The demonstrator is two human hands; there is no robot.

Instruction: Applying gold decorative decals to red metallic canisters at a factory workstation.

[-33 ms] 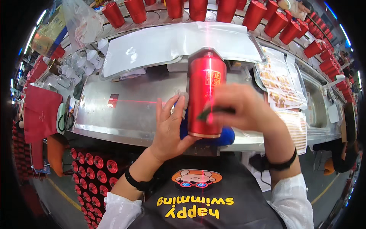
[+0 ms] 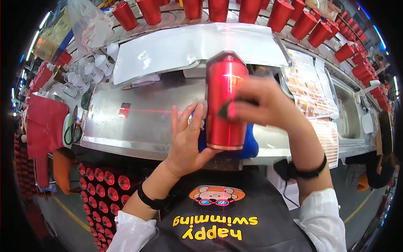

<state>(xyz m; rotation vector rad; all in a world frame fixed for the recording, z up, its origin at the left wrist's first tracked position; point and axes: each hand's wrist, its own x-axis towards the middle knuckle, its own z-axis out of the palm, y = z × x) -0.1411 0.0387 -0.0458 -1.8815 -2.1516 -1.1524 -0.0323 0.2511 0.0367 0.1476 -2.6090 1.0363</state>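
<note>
A shiny red metal cylinder point(image 2: 218, 134), like a tumbler body, lies lengthwise on a blue padded support point(image 2: 251, 143) at the bench's front edge. My right hand point(image 2: 264, 103), blurred by motion, is over its right side. Its fingers are closed on a dark green flat scraper point(image 2: 223, 111), which lies against the red surface below a patch of gold marking point(image 2: 231, 82). Along the cylinder's left side rests my left hand point(image 2: 184, 143), fingers spread and thumb at the copper-coloured near end. A greyish pad point(image 2: 203, 108) shows by its fingertips; I cannot tell if it is held.
A white sheet point(image 2: 159, 52) covers a raised shelf behind the cylinder. Red cups point(image 2: 279, 16) stand on the conveyor beyond. Printed sticker sheets point(image 2: 308, 88) lie right, beside a sink point(image 2: 348, 113). Small white bottles point(image 2: 102, 64) stand left; a small dark red card point(image 2: 124, 110) lies on the bench.
My right hand and the green scraper have shifted away from me along the cylinder. The gold marking sits slightly farther right. My left hand stays almost in place.
</note>
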